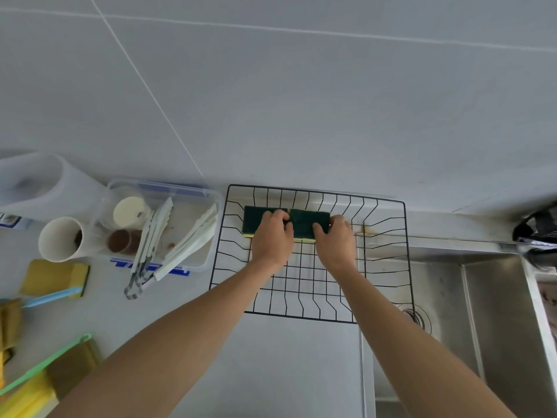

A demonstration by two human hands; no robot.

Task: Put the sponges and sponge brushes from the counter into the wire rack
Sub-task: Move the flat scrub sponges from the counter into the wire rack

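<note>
A black wire rack (388,245) sits on the counter, partly over the sink. Two green-topped yellow sponges lie side by side along its far wall. My left hand (272,236) grips the left sponge (253,220) and my right hand (334,239) grips the right sponge (304,223). On the counter at the left lie a yellow sponge brush with a blue handle (57,280), a brown sponge brush with a green handle (72,362) and more yellow sponge pieces at the frame's edge (24,399).
A clear plastic container (208,206) with white tongs, small cups and a lid stands left of the rack. A white cup (61,239) lies beside it. The steel sink (452,312) is at the right, with a dark object (539,230) at its far corner.
</note>
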